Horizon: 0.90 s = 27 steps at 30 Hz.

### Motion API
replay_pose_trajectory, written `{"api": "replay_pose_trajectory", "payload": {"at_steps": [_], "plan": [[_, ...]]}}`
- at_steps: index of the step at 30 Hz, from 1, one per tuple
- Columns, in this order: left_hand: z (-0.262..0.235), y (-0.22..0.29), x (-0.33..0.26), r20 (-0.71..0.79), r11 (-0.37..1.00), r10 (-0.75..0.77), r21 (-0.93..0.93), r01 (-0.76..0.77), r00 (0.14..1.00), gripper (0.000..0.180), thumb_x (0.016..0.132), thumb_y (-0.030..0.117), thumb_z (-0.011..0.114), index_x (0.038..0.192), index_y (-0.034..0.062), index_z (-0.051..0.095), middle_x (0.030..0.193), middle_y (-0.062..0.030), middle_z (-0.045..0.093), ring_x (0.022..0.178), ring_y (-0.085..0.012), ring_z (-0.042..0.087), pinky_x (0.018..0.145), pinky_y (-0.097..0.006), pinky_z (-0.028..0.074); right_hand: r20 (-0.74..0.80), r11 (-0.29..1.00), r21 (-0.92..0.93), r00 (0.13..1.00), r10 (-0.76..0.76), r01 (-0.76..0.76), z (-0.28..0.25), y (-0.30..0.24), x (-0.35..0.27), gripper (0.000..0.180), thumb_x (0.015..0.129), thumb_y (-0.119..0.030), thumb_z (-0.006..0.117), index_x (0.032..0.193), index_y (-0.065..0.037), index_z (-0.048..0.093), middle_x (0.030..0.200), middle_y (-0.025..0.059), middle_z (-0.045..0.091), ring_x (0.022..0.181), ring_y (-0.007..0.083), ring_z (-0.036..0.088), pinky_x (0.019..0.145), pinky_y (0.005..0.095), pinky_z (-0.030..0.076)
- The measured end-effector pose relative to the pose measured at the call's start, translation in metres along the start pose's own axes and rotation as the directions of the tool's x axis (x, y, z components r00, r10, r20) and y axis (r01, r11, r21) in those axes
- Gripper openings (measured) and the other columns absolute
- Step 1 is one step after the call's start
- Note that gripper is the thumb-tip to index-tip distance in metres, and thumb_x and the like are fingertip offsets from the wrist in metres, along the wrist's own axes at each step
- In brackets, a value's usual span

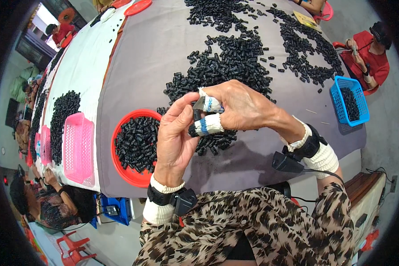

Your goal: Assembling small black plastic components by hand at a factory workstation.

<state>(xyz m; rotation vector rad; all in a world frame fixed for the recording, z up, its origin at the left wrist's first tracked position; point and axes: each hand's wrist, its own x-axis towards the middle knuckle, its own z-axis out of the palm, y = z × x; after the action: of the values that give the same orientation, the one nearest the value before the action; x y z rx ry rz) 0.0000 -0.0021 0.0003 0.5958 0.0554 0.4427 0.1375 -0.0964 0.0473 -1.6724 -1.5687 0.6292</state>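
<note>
Above the table's near side, my two hands meet. My left hand (175,133) is closed, pinching a small black cylindrical part (196,114) between thumb and fingertips. My right hand (244,106) curls in from the right, with white cloth wraps (209,124) round its thumb and a finger. A small flat grey blade-like piece (200,103) shows at that finger's tip, beside the black part; its other end is hidden. Left of my hands, a red round tray (116,153) holds many similar black parts (137,144). A large pile of them (226,62) spreads beyond my hands.
A blue basket (363,106) with black parts stands at the right, a pink basket (79,150) at the left. More parts (297,48) lie scattered far right on the grey cloth (142,66). Thin sticks (311,111) lie nearby. Several other people sit around the tables.
</note>
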Motion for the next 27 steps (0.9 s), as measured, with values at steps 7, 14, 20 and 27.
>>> {"api": "replay_pose_trajectory", "payload": {"at_steps": [7,14,20,27], "plan": [[0.0011,-0.0014,-0.0009,-0.041,1.000,0.006,0.020,-0.006,0.999,0.024,0.087,0.008,0.052,0.109,-0.0021,0.052,0.101,-0.0112,0.060,0.091,-0.0178,0.059,0.080,-0.030,0.050,0.003,1.000,-0.004,1.000,0.009,-0.009,0.0015,0.0002,-0.0007,0.023,0.065,-0.016,0.058,0.074,0.004,0.053,0.067,0.0210,0.058,0.062,0.0358,0.058,0.059,0.0413,0.044],[0.0073,-0.0022,-0.0012,-0.089,0.999,0.015,0.043,-0.012,0.996,0.024,0.087,0.009,0.052,0.109,-0.0015,0.053,0.097,-0.0096,0.060,0.087,-0.0163,0.060,0.079,-0.029,0.049,-0.047,1.000,0.027,0.999,-0.009,0.010,0.0028,0.0007,-0.0034,0.022,0.067,-0.017,0.059,0.075,0.003,0.054,0.066,0.0190,0.058,0.059,0.0322,0.057,0.057,0.0383,0.044],[0.0068,-0.0002,-0.0019,-0.085,1.000,-0.009,-0.013,0.008,0.996,0.024,0.086,0.007,0.054,0.108,-0.0007,0.053,0.091,-0.0083,0.061,0.083,-0.0146,0.059,0.076,-0.028,0.049,-0.112,0.998,0.062,0.994,0.005,0.002,0.0040,-0.0002,-0.0028,0.029,0.064,-0.024,0.066,0.076,0.001,0.058,0.068,0.0159,0.059,0.061,0.0270,0.058,0.058,0.0358,0.044],[0.0091,0.0037,-0.0010,-0.118,0.990,-0.026,0.138,0.042,0.993,0.022,0.078,0.000,0.058,0.099,0.0004,0.056,0.090,-0.0077,0.062,0.082,-0.0134,0.060,0.073,-0.027,0.050,-0.129,0.995,0.100,0.992,0.016,-0.003,0.0070,0.0004,-0.0048,0.033,0.064,-0.027,0.069,0.075,0.001,0.057,0.064,0.0144,0.058,0.058,0.0248,0.058,0.056,0.0348,0.044]]}}
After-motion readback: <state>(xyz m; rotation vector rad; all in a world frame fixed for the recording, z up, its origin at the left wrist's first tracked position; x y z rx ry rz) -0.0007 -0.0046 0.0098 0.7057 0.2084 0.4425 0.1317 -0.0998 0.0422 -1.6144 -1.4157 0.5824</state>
